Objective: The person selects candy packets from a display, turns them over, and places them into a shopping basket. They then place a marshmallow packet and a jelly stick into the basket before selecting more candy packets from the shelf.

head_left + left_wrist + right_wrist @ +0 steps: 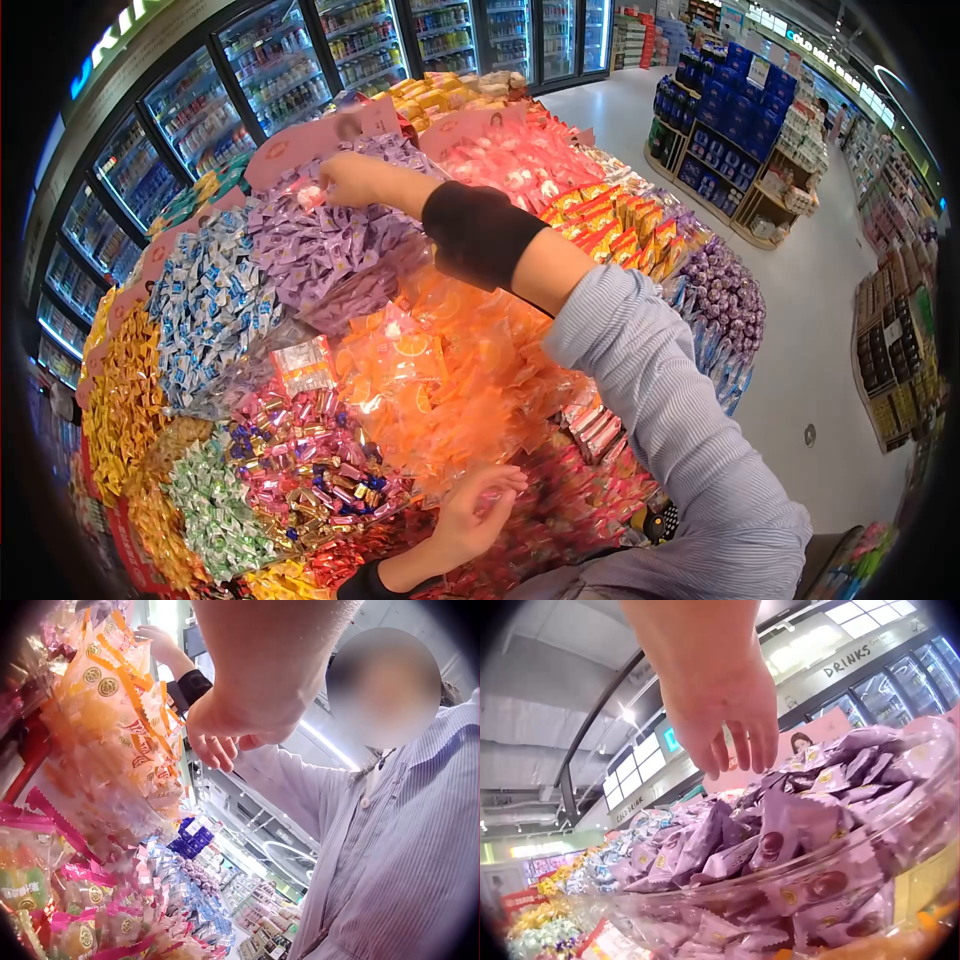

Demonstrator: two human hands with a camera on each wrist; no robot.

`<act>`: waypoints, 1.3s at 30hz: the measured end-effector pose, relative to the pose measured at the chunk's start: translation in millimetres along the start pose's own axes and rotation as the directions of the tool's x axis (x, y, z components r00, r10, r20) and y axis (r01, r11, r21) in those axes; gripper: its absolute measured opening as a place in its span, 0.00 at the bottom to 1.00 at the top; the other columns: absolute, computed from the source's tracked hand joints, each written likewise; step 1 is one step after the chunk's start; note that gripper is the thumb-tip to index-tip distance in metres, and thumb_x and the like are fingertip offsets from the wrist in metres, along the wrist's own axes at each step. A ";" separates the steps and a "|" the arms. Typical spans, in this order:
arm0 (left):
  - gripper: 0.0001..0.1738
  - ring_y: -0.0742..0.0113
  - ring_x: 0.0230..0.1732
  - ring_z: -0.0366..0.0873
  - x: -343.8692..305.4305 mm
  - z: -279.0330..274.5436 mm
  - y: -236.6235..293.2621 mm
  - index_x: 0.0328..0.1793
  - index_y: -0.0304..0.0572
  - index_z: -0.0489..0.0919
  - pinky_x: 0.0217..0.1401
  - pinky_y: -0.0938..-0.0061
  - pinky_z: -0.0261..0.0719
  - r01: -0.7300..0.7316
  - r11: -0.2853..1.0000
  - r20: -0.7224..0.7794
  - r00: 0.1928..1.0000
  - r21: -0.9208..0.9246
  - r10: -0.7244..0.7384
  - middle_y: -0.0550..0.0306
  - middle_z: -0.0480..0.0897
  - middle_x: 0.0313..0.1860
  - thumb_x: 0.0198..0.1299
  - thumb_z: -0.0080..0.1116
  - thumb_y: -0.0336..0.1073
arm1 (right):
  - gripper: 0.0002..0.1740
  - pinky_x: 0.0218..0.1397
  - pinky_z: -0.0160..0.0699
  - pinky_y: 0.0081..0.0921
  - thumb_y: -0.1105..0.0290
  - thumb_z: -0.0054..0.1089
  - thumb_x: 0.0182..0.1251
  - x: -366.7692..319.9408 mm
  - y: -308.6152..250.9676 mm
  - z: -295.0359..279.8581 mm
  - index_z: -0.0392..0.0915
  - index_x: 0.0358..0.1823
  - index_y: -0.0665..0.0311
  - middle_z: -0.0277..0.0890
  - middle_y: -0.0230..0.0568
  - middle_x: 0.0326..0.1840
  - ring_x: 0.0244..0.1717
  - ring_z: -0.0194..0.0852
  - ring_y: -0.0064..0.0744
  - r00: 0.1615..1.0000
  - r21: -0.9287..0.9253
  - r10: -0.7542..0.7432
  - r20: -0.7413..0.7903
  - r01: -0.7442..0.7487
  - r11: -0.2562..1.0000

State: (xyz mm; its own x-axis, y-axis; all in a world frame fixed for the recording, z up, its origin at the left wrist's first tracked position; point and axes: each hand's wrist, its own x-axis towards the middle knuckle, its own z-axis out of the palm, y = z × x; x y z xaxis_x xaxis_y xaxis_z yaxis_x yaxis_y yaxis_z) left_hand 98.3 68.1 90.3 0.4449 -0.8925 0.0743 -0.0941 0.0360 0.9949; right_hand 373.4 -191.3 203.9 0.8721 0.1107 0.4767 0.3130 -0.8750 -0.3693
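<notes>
My right hand [350,180] reaches across to the far part of the purple-wrapped candies [330,240]. A pink and white wrapped candy [311,195] lies right at its fingertips. In the right wrist view, the fingers [739,742] hang downward, slightly bent and a little apart, over the purple pile in a clear plastic bin [727,894]. My left hand [478,512] hovers with loosely bent fingers near the front, holding nothing. Beside it are orange-wrapped candies [440,390]; below are pink-red wrapped candies [560,510].
Around the purple pile are blue-white candies [215,310], pink candies [520,160] and red-yellow packets [620,225]. Pink sign boards [310,145] stand behind the bins. Drink fridges [200,110] line the back wall; a shelf of blue packs [725,130] stands right.
</notes>
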 end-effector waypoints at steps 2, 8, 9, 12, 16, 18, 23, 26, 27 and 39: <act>0.14 0.65 0.43 0.76 -3.6 -5.5 0.4 0.50 0.34 0.68 0.46 0.74 0.74 0.017 0.999 0.009 1.000 0.043 -0.017 0.50 0.75 0.42 0.55 0.48 0.23 | 0.17 0.48 0.69 0.34 0.62 0.55 0.48 15.2 -8.5 12.7 0.77 0.38 0.64 0.74 0.49 0.42 0.46 0.71 0.45 0.994 -0.043 0.065 0.092 -0.061 0.997; 0.14 0.64 0.44 0.76 -10.6 -17.5 -7.7 0.50 0.34 0.65 0.48 0.72 0.73 0.006 0.997 -0.020 1.000 0.078 -0.004 0.49 0.75 0.42 0.56 0.46 0.21 | 0.16 0.50 0.68 0.38 0.62 0.53 0.49 44.5 -1.2 42.2 0.78 0.40 0.54 0.69 0.48 0.47 0.48 0.69 0.47 0.995 -0.079 -0.053 0.080 0.059 0.995; 0.15 0.64 0.44 0.76 -10.9 -18.1 -9.6 0.50 0.34 0.65 0.47 0.73 0.73 0.001 0.998 -0.031 1.000 0.070 0.002 0.49 0.75 0.42 0.55 0.46 0.21 | 0.15 0.50 0.67 0.39 0.62 0.53 0.49 44.6 -3.6 43.0 0.78 0.40 0.52 0.68 0.48 0.48 0.48 0.69 0.47 0.995 -0.086 -0.059 0.085 0.066 0.994; 0.15 0.64 0.44 0.76 -11.4 -19.6 -12.2 0.50 0.34 0.65 0.46 0.73 0.73 -0.003 0.998 -0.048 0.999 0.068 0.007 0.49 0.75 0.42 0.55 0.46 0.20 | 0.13 0.50 0.67 0.39 0.62 0.53 0.49 44.5 -9.9 50.3 0.79 0.37 0.50 0.66 0.49 0.48 0.47 0.68 0.48 0.994 -0.112 0.027 0.107 -0.015 0.994; 0.15 0.64 0.44 0.76 -11.9 -19.9 -15.9 0.50 0.35 0.65 0.46 0.73 0.73 -0.020 0.998 -0.066 0.998 0.054 0.023 0.49 0.74 0.42 0.56 0.46 0.20 | 0.10 0.49 0.67 0.40 0.65 0.54 0.48 47.2 -10.3 54.5 0.78 0.34 0.52 0.65 0.51 0.46 0.45 0.68 0.50 0.998 -0.152 -0.030 0.052 0.038 0.988; 0.15 0.64 0.43 0.76 -11.6 -19.2 -15.9 0.50 0.35 0.65 0.46 0.73 0.73 -0.026 0.999 -0.071 0.997 0.041 0.029 0.49 0.74 0.42 0.55 0.46 0.20 | 0.09 0.48 0.67 0.40 0.67 0.55 0.47 46.0 -11.3 52.7 0.78 0.32 0.53 0.65 0.51 0.45 0.44 0.68 0.51 0.994 -0.204 -0.108 0.022 0.110 0.973; 0.16 0.64 0.43 0.76 -13.3 -17.9 -11.3 0.51 0.35 0.65 0.47 0.73 0.73 -0.004 0.999 -0.074 0.997 0.051 0.007 0.49 0.74 0.42 0.55 0.46 0.20 | 0.10 0.48 0.68 0.38 0.68 0.58 0.45 42.0 -12.1 50.9 0.77 0.33 0.56 0.64 0.52 0.43 0.46 0.66 0.51 0.967 -0.024 -0.106 -0.231 0.104 0.994; 0.16 0.64 0.43 0.76 -15.5 -16.3 -9.7 0.51 0.35 0.65 0.48 0.72 0.73 0.008 0.998 -0.069 0.998 0.067 -0.003 0.49 0.74 0.42 0.55 0.46 0.20 | 0.14 0.48 0.68 0.35 0.67 0.60 0.44 36.0 -17.1 32.6 0.76 0.35 0.59 0.66 0.51 0.40 0.44 0.67 0.48 0.926 0.146 -0.109 -0.361 0.172 0.974; 0.16 0.64 0.43 0.75 -15.6 -14.9 -7.6 0.51 0.34 0.65 0.48 0.72 0.73 0.017 0.998 -0.067 0.998 0.060 -0.012 0.49 0.74 0.42 0.55 0.46 0.20 | 0.15 0.48 0.69 0.35 0.67 0.60 0.44 32.9 -19.6 23.6 0.75 0.36 0.59 0.67 0.51 0.39 0.43 0.67 0.47 0.909 0.190 -0.122 -0.399 0.212 0.959; 0.14 0.65 0.45 0.75 -18.4 14.6 16.8 0.50 0.32 0.65 0.48 0.73 0.72 -0.133 0.990 -0.017 0.991 0.045 0.134 0.49 0.75 0.42 0.57 0.46 0.22 | 0.10 0.46 0.73 0.25 0.74 0.56 0.55 -145.1 -87.0 -109.7 0.68 0.39 0.64 0.71 0.37 0.39 0.41 0.72 0.27 0.969 0.961 0.148 -0.198 0.162 0.225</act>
State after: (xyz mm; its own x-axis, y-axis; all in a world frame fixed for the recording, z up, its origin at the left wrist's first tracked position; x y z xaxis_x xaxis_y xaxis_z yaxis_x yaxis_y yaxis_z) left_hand 75.5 78.6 104.6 0.4431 -0.8720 0.2081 -0.1927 0.1340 0.9721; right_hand 178.3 -183.0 254.4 0.8170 -0.1149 0.5651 0.5729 0.2742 -0.7724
